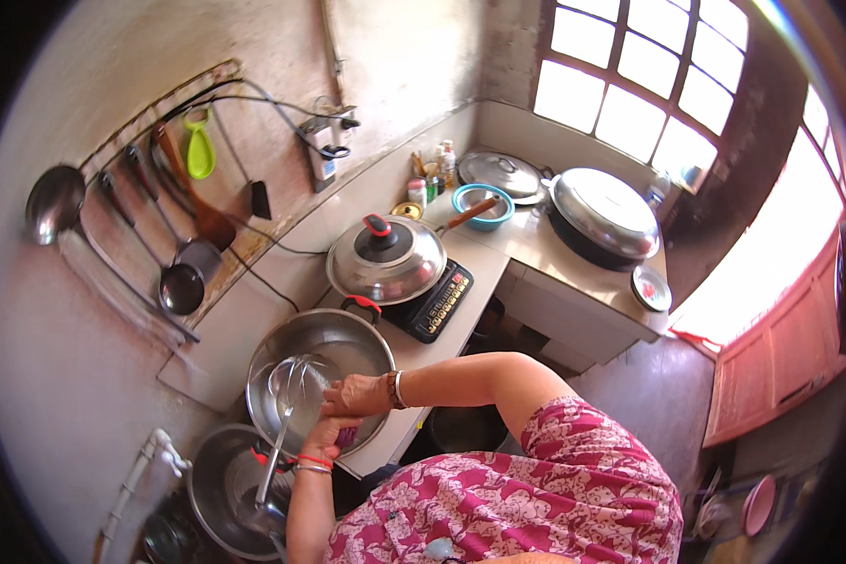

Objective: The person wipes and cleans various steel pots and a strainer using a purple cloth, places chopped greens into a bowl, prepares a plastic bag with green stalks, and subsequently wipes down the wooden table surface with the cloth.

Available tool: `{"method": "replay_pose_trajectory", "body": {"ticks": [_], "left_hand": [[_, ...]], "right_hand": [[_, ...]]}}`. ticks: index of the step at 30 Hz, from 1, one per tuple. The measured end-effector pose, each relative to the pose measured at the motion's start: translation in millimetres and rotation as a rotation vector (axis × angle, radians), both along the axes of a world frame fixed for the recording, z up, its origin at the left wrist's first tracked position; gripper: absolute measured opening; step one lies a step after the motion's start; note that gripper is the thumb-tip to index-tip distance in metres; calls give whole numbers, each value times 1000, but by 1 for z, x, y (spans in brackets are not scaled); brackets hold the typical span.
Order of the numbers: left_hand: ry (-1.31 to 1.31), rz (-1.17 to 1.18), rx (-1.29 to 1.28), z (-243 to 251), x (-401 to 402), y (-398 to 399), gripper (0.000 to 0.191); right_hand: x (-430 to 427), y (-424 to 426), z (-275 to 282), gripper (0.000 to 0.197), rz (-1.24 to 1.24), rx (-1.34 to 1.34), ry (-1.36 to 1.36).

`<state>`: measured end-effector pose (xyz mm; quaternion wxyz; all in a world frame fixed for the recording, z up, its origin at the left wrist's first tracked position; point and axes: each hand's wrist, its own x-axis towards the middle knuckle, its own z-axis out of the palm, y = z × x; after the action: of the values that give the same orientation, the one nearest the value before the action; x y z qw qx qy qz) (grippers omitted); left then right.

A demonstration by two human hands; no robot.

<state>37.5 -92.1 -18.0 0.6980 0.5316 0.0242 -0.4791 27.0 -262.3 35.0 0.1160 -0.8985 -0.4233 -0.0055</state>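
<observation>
Both of my hands are close together over the right side of a wide steel wok (261, 352). My left hand (322, 440), with a red string and a bangle at its wrist, holds a small purple object (347, 436) mostly hidden by the fingers. My right hand (358, 395), wearing a wristwatch, is just above and against the left one; its fingertips are partly hidden. A wire whisk (287, 416) leans across the wok's near rim. Its wire head is inside, and its handle extends over a second metal pan (208, 486).
A lidded pan (388, 257) sits on a black induction cooker (440, 299) beyond the wok. Farther along the counter are a blue basin (483, 220) and a large lidded pot (603, 211). Ladles (56, 204) and a wooden spatula (215, 227) hang on the left wall. A white pipe (130, 479) runs nearby.
</observation>
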Motion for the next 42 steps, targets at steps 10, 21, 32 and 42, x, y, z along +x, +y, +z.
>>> {"method": "replay_pose_trajectory", "body": {"ticks": [10, 21, 32, 42], "left_hand": [[-1162, -224, 691, -36, 4, -5, 23], [-1453, 91, 835, 10, -16, -6, 26], [-76, 245, 114, 0, 9, 24, 13], [18, -88, -185, -6, 10, 23, 22]], "right_hand": [[7, 19, -17, 12, -158, -308, 65], [43, 28, 12, 18, -384, -381, 899], [4, 20, 31, 72, -115, -29, 39], [21, 24, -11, 41, 8, -25, -56]]}}
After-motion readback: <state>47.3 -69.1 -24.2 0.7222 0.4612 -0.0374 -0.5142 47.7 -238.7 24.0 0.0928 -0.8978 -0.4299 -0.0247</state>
